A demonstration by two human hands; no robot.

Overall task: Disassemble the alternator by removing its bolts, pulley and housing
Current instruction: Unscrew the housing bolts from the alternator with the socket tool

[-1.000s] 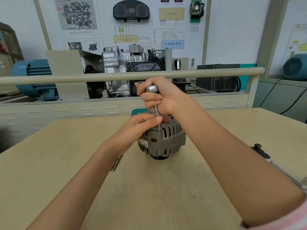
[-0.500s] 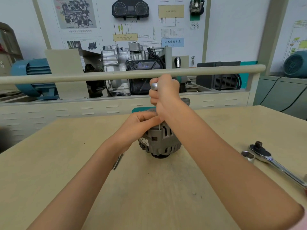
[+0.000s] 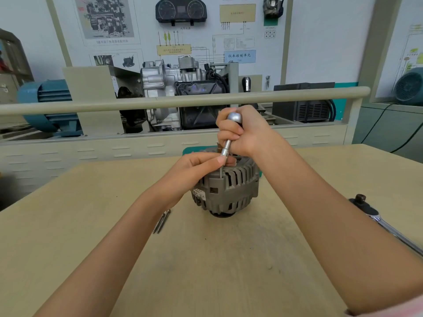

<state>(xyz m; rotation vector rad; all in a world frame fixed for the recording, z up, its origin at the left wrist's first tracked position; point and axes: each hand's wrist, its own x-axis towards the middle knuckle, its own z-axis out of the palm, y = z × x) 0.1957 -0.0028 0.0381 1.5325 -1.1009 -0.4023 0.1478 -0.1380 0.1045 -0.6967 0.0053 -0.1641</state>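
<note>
A grey finned alternator [image 3: 231,191] stands on the wooden table [image 3: 206,259], its pulley end down. My right hand [image 3: 245,131] grips a silver driver tool [image 3: 230,133] with a round knob, held nearly upright above the housing's top rim. A thin long bolt [image 3: 220,172] rises out of the housing under the tool's tip. My left hand [image 3: 199,170] rests against the alternator's top left and pinches the bolt and tool tip between thumb and fingers.
Two long bolts [image 3: 162,221] lie on the table left of the alternator. A ratchet wrench [image 3: 386,225] lies at the right edge. A green pad [image 3: 190,151] peeks out behind the alternator. Behind the table runs a rail [image 3: 160,100] with an engine display.
My right hand has turned on the tool's handle, so the round knob shows again. The view has shifted, and the socket beside the ratchet is now hidden by my right arm.
</note>
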